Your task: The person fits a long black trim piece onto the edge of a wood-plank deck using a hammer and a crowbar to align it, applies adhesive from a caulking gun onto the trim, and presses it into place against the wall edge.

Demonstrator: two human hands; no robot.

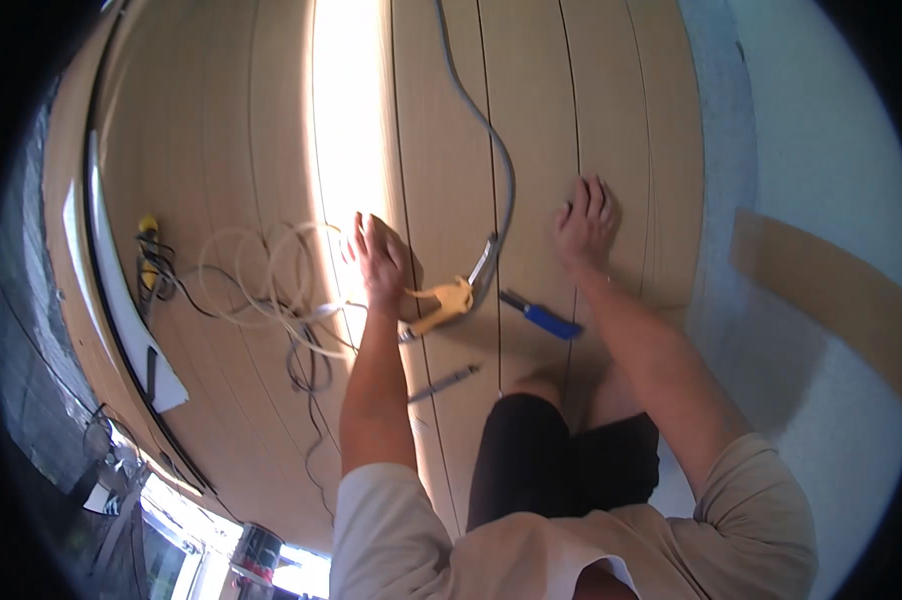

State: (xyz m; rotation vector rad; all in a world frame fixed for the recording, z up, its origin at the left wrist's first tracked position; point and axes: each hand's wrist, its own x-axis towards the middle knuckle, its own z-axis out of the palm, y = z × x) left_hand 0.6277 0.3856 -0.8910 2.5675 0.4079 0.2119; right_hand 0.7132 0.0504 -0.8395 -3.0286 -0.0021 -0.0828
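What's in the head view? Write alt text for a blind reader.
Bare left hand and right hand reach over grooved tan boards; a yellow gun-shaped tool and blue-handled tool lie lower in view, pale coiled tubing at left.

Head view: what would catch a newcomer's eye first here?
First, probably the glaring strip of light running down the wooden boards, reaching the left hand. Next, the yellow gun-shaped tool on the boards, slightly nearer the person than both hands, with a blue-handled tool to its right. Pale coiled tubing lies left of the left hand.
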